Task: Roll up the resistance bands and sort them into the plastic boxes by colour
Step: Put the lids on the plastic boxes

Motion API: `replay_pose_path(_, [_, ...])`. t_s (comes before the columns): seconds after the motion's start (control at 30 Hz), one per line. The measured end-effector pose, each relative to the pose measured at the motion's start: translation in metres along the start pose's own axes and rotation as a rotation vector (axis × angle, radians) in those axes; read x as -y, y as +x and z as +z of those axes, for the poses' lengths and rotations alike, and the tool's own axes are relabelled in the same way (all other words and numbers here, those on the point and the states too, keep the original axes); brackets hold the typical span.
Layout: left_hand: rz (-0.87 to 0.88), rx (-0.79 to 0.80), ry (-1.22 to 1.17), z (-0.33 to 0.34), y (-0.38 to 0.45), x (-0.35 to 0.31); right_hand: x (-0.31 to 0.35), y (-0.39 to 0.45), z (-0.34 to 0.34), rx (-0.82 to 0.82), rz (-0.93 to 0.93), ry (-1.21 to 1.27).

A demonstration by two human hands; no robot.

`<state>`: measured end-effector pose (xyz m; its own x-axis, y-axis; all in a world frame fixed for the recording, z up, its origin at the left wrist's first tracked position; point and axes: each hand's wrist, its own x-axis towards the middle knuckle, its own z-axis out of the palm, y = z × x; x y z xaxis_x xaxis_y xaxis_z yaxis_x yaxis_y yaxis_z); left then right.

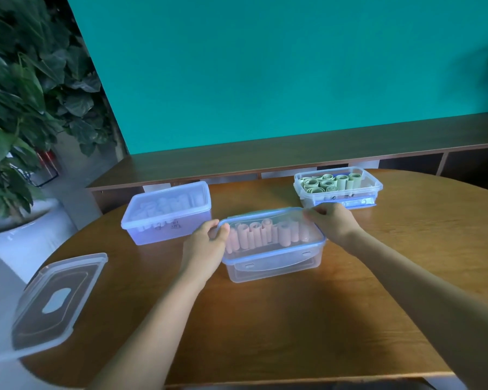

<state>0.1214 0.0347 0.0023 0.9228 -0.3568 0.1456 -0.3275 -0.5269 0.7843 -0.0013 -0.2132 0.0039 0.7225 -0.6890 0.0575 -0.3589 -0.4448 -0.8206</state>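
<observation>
Both hands, left point(206, 243) and right point(331, 220), grip the clear blue-rimmed plastic lid point(271, 235) at centre frame; uneven pressing could leave it crooked on the pink-band box point(273, 270).

1. Near box point(273, 266): clear plastic; lid point(273, 235) clear w/ blue rim.
2. Rolled bands point(261, 235) inside it: pink, seen thru the lid.
3. Left box point(164, 229): clear w/ bluish-lilac tint, lid point(168, 205) frosted; rolls point(166, 206) inside look pale/whitish, exact colour unclear.
4. Far right box point(337, 197): clear, blue clip on front; rolls point(331, 181) in it pale green.
5. Loose lid point(58, 299) at left: clear w/ whitish patch in centre.
6. Table point(293, 319): brown wood grain.
7. Wall point(265, 66): flat teal.
8. Shelf unit point(293, 150) behind the table: dark brown wood.
9. Plant point(26, 94): dark green leaves; pot point(26, 235) white.
</observation>
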Motion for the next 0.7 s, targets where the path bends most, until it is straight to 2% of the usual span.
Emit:
replay_pose_path(0.47, [0.042,-0.136,0.105,0.003,0.006,-0.013,0.005,-0.006,-0.006,-0.046,0.031,-0.081])
replay_pose_path(0.7, [0.043,-0.181,0.056,0.006,0.005,-0.020,0.008,0.000,-0.010,-0.060,0.025,-0.047])
